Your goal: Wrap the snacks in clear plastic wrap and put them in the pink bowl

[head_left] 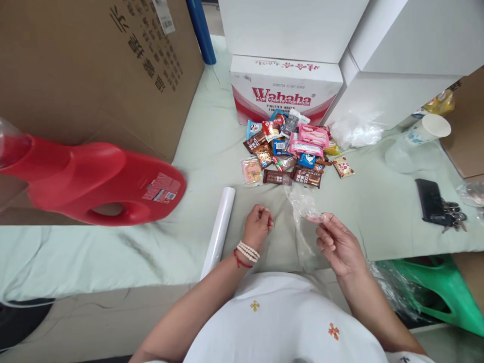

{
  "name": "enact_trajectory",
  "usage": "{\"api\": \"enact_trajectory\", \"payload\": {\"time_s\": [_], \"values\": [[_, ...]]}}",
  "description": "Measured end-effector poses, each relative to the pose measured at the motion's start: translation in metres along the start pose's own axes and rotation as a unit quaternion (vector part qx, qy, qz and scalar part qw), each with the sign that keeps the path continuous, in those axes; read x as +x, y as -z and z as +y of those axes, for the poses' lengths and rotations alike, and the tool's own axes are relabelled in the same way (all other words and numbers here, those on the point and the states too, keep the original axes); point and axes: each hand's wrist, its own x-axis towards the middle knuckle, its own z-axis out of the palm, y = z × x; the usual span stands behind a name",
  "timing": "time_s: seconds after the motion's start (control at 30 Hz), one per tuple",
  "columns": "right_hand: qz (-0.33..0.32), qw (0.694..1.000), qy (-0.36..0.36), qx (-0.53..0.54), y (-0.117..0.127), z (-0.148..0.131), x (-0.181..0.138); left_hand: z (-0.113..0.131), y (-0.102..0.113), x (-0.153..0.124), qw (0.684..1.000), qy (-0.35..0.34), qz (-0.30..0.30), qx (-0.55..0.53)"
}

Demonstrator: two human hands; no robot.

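With thumb and fingers together, my right hand (pixel 338 242) pinches the edge of a crumpled clear plastic bag (pixel 302 201), which hangs and spreads to the left over the cloth. My left hand (pixel 259 225) is curled into a loose fist on the table, left of the bag, and nothing shows in it. Beyond both hands lies a pile of wrapped snacks (pixel 280 151): pink wafer packs (pixel 312 136), brown cocoa biscuit packs (pixel 307 176) and small blue packets. A white and red snack packet (pixel 343 167) lies apart at the pile's right.
A white roll (pixel 219 229) lies left of my left hand. Farther left are a red jug (pixel 124 176) and a large cardboard box (pixel 94 65). A Wahaha carton (pixel 285 88) stands behind the snacks. A paper cup (pixel 427 128), black phone (pixel 429 199) and keys (pixel 456 214) are at right.
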Motion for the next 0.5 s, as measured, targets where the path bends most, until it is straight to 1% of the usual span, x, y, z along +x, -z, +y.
{"api": "enact_trajectory", "payload": {"time_s": [0.07, 0.17, 0.27, 0.3, 0.37, 0.5], "values": [[-0.006, 1.000, -0.020, -0.007, 0.000, -0.001, 0.001, 0.003, -0.003, -0.004, 0.999, -0.025, -0.043, 0.014], [-0.026, 0.998, -0.058, -0.022, -0.006, 0.010, 0.000, 0.009, -0.013, -0.005, 0.991, -0.068, -0.107, 0.038], [-0.043, 0.994, -0.092, -0.035, -0.012, 0.022, -0.004, 0.011, -0.024, 0.001, 0.988, -0.057, -0.140, 0.026], [-0.046, 0.993, -0.099, -0.036, -0.014, 0.023, -0.005, 0.010, -0.026, 0.003, 0.989, -0.052, -0.137, 0.018], [-0.050, 0.993, -0.101, -0.032, -0.014, 0.022, -0.008, 0.006, -0.027, 0.006, 0.993, -0.047, -0.110, 0.003], [-0.040, 0.997, -0.058, -0.036, -0.005, 0.005, -0.007, -0.002, -0.019, 0.004, 0.998, -0.033, -0.052, -0.003]]}}
